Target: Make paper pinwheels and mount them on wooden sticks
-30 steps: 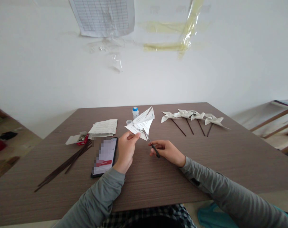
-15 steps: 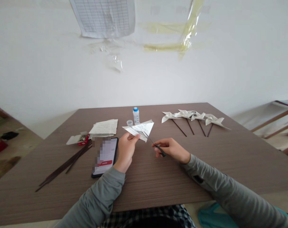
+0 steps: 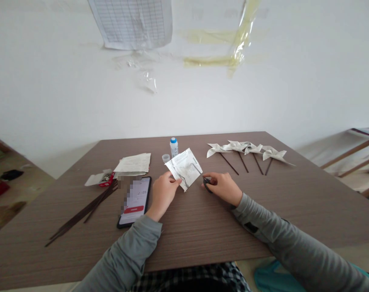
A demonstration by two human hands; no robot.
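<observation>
Pinched between the thumb and fingers of my left hand is a squarish printed sheet of paper, raised over the table and tilted. My right hand grips a pair of scissors by the dark handles, close to the paper's right corner. Most of the blades cannot be made out from here. Behind the paper stand a glue bottle with a blue top and a small clear cap. The phone lies just left of my left hand.
Several paper pinwheels on brown sticks lie at the table's back right. To the left are a stack of paper, an opened red box of small items and a bundle of dark sticks. A wall rises behind.
The paper has turned from a folded-looking triangle to a flat square facing me. My right hand and the scissors have risen slightly, the blades now away from the paper's middle.
</observation>
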